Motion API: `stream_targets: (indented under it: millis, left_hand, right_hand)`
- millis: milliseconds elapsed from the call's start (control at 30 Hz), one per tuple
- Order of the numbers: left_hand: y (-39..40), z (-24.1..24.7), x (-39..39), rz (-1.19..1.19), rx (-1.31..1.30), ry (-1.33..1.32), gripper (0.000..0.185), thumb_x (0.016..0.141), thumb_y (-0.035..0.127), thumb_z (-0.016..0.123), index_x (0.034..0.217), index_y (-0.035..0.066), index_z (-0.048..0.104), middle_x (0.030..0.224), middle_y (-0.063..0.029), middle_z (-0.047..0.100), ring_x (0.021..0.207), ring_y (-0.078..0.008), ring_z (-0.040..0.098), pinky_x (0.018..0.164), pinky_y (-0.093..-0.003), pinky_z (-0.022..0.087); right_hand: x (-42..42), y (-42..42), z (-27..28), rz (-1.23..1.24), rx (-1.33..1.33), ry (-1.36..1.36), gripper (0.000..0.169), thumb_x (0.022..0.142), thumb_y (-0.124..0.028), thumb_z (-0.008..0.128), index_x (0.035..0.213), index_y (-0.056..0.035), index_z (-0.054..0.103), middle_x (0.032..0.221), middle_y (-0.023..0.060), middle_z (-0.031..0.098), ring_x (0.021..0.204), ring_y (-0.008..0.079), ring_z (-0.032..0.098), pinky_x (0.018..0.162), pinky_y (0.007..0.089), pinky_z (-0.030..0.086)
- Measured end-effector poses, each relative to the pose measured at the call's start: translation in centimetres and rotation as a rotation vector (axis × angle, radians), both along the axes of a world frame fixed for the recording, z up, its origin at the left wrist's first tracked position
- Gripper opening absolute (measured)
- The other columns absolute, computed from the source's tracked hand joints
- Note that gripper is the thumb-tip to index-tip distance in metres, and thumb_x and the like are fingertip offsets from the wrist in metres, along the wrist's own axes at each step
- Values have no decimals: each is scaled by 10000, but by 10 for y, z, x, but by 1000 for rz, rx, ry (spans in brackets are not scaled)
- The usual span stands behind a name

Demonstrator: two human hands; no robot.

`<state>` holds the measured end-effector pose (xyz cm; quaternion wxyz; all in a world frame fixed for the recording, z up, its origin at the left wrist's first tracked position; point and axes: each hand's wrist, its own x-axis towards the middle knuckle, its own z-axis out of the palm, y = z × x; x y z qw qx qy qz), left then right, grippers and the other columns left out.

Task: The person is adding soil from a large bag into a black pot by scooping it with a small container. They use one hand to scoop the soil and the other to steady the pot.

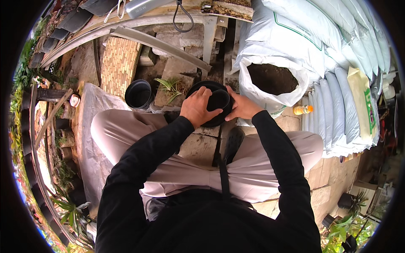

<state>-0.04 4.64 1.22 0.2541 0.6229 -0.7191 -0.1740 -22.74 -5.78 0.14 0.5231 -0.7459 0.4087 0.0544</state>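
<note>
My left hand [200, 107] grips a small black plastic pot [219, 100] by its rim, fingers over the far side and thumb inside. Under the small pot lies a wider round black container [211, 122], partly hidden by my hands. My right hand [243, 105] holds the right side of these black containers, thumb and fingers spread around the edge; which of the two it presses cannot be told. Left of my hands a spider plant [171, 88] with striped leaves lies on a paving slab. Farther left stands another black plastic pot [139, 95]. An open white sack [302, 80] of dark soil stands to the right.
Stacked white sacks [284, 38] fill the right, beside a small orange-capped bottle [302, 110]. A metal bar [161, 46] slants across above the slabs, near a brick-patterned panel [120, 63]. Clear plastic sheeting [95, 139] lies to the left. A grey cylinder [147, 8] rests on the bench.
</note>
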Motion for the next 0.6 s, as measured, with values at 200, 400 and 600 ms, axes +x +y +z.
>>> stream_targets:
  millis: [200,400,600]
  left_hand:
    - [-5,-1,5,-76,-17,-170,632,725,412,905,1137,26,620,1091,-120,562,1105,-328,591,906,-415,546]
    - [-7,-7,11,-73,-8,-118,583,725,367,910,1096,13,634,1091,-124,558,1114,-338,578,933,-429,534]
    - [-11,-13,19,-51,54,-72,556,741,320,908,1099,-1,628,1093,-160,566,1123,-370,589,955,-463,521]
  right_hand:
    - [1,0,4,15,-3,65,1352,693,-306,957,1685,-115,58,1061,225,736,1027,354,710,936,382,531]
    - [-2,1,-2,25,-37,57,1353,697,-311,954,1683,-100,51,1040,226,732,1003,350,711,925,383,529]
    - [4,3,9,27,-5,63,1299,774,-109,904,1681,-113,-27,1010,154,785,928,216,731,917,307,519]
